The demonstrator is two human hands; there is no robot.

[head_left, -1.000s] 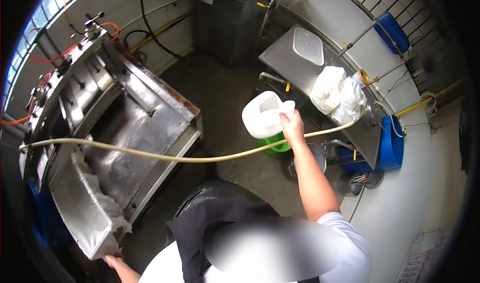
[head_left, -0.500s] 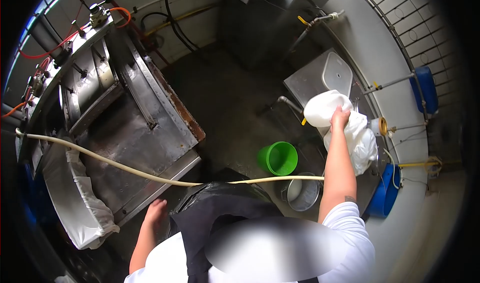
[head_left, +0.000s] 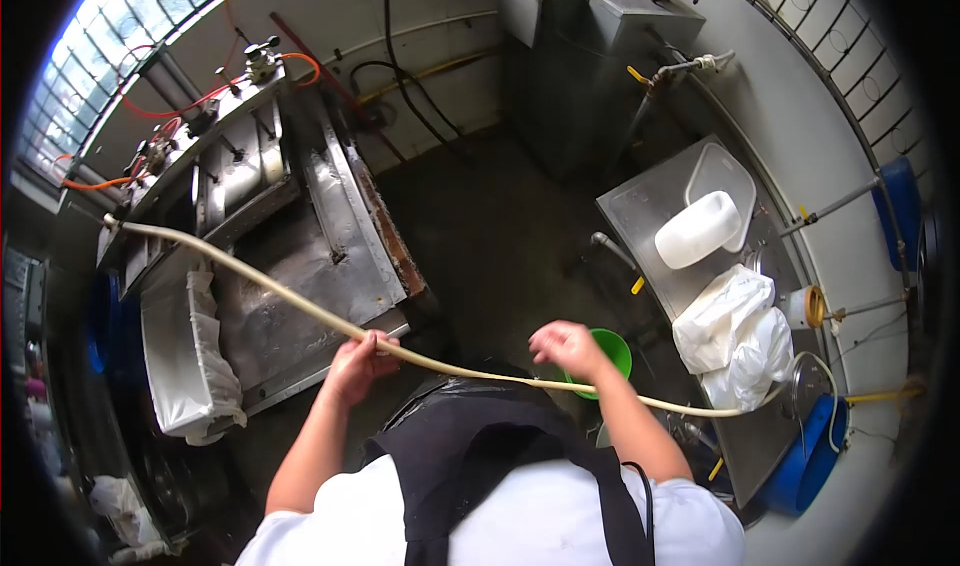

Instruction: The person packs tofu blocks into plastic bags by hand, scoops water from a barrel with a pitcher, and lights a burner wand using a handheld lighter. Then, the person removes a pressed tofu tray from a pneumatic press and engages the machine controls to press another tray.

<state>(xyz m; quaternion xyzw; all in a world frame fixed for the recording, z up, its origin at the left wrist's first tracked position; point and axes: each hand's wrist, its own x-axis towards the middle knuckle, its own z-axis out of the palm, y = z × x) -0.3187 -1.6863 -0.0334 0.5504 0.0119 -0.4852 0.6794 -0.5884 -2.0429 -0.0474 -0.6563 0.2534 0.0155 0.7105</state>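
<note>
A pale hose [head_left: 270, 284] stretches across in front of my body, from the steel vat on the left to the counter on the right. My left hand [head_left: 362, 366] is closed at the hose, thumb over it. Above the hose, my right hand [head_left: 568, 346] is raised with loosely bent fingers and nothing visible in it. Just behind that hand stands a green bucket [head_left: 612, 358], partly hidden by it. On the steel counter [head_left: 640, 201] at the right lie a white plastic container [head_left: 698, 229] and a crumpled white plastic bag or cloth [head_left: 728, 326].
A steel vat table [head_left: 285, 311] fills the left side, with a cloth-lined white trough [head_left: 180, 356] at its near end. Dark floor [head_left: 480, 226] lies between vat and counter. Pipes with yellow-handled valves [head_left: 637, 284] jut near the counter. A blue tub [head_left: 808, 466] is at lower right.
My right hand has let go of the white container, which now lies on the counter, and has come back toward my body. My left hand has risen to the hose. The view has shifted.
</note>
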